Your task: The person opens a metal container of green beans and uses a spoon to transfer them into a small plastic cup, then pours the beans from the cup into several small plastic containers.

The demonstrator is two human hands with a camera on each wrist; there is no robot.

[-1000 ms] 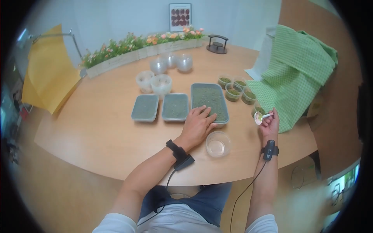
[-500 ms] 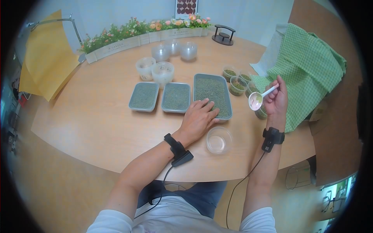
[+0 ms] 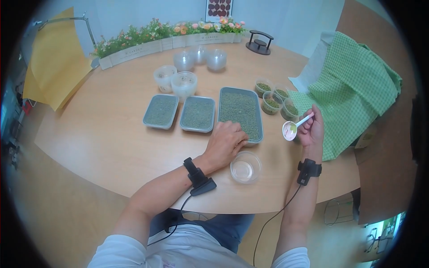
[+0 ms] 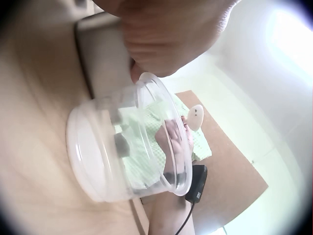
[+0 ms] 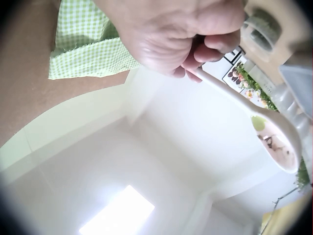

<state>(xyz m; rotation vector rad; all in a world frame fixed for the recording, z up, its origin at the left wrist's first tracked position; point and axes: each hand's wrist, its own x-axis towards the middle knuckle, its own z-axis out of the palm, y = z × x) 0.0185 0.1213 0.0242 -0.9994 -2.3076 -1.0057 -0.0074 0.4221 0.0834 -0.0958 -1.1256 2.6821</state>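
My right hand (image 3: 311, 127) holds a white spoon (image 3: 290, 130) by its handle, raised at the table's right side. In the right wrist view the spoon's bowl (image 5: 276, 144) has a coloured picture inside and no beans show in it. My left hand (image 3: 227, 142) lies with bent fingers over the near rim of the large plastic container (image 3: 261, 117), full of small green beans (image 3: 239, 105). I cannot tell whether its fingers pinch anything. A clear round plastic cup (image 4: 95, 147) stands just in front of it, appearing empty, the left hand close above its rim.
Two smaller lidded-looking containers (image 3: 161, 110) of beans stand left of the large one. Several small cups (image 3: 271, 103) of beans sit at the right, beside a green checked cloth (image 3: 353, 85). Stacked clear cups (image 3: 184, 84), flower planters (image 3: 138, 51) and a dark stand (image 3: 259, 42) are behind.
My left hand has drawn back toward the container's near rim, its fingers now more bent. The right hand rose with the spoon, then came down a little.
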